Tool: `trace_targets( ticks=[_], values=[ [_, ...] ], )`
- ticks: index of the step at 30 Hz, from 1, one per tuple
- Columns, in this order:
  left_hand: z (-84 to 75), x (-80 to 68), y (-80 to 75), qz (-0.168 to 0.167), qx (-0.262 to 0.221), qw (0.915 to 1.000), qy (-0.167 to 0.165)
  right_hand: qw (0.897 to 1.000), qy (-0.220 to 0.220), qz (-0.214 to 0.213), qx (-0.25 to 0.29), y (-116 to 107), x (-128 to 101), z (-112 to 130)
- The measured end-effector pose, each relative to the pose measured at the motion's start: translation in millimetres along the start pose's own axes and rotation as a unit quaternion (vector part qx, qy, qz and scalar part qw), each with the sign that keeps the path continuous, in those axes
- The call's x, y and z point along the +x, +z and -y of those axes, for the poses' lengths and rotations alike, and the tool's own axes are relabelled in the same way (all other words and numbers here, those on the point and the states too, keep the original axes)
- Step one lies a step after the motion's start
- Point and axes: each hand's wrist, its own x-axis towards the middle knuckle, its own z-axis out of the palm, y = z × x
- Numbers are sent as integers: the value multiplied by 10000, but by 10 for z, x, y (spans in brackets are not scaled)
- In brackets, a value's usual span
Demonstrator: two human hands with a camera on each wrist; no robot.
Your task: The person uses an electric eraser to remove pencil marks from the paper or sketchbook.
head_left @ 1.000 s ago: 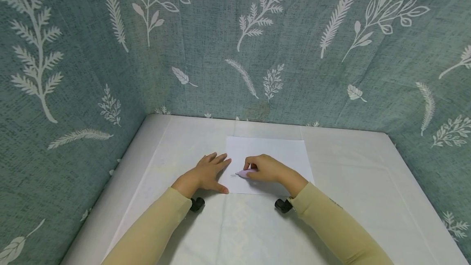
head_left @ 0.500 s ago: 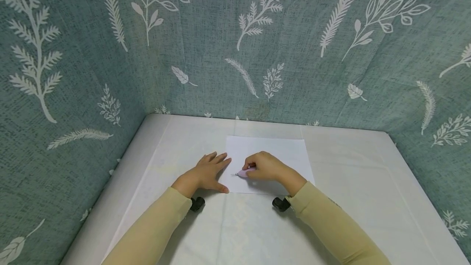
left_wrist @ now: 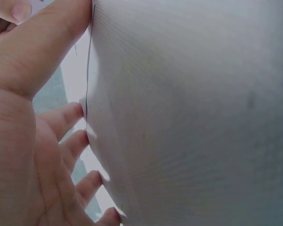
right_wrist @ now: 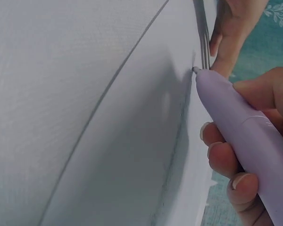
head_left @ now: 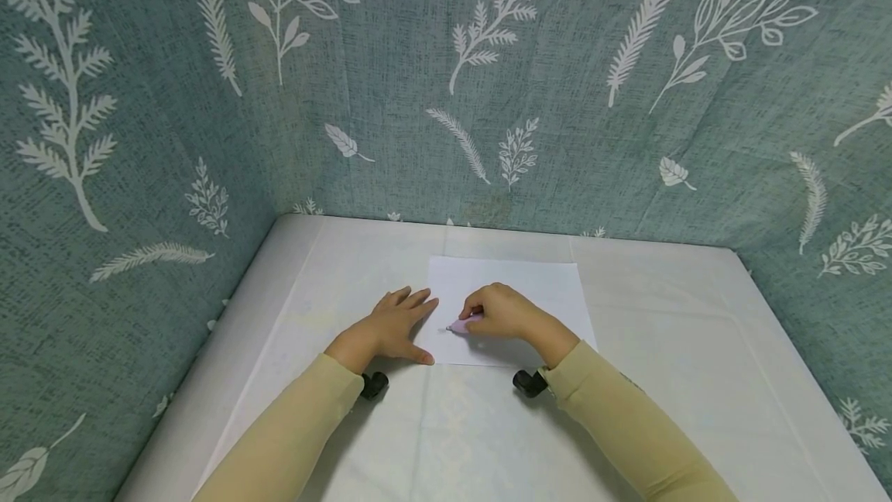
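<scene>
A white sheet of paper (head_left: 523, 279) lies on the white-covered table. My right hand (head_left: 507, 312) grips a thick lavender pen-shaped tool (right_wrist: 247, 127) with a narrow grey tip, thumb on one side and curled fingers on the other. The tip meets the paper in the right wrist view, next to a faint grey mark (head_left: 442, 330). At the sheet's left side my left hand (head_left: 392, 329) rests with fingers spread; the thumb touches its near left corner. In the left wrist view, the left fingertips (left_wrist: 75, 109) press down along the sheet's edge.
The table (head_left: 669, 378) stretches out around the sheet on all sides. Green cloth (head_left: 390, 60) with white leaf prints hangs behind and at both sides. Black wrist cameras (head_left: 530, 383) sit under both wrists.
My right hand and wrist have shifted slightly left and away from me, while the tool's tip stays near the grey mark. The left hand keeps its place.
</scene>
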Motion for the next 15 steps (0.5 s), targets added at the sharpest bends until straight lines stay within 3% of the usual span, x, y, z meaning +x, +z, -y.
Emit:
trace_targets(
  ticks=[15],
  values=[
    [0, 7, 3, 48, 9, 10000, -22, 9999, 71, 63, 63, -14, 25, 11]
  ],
)
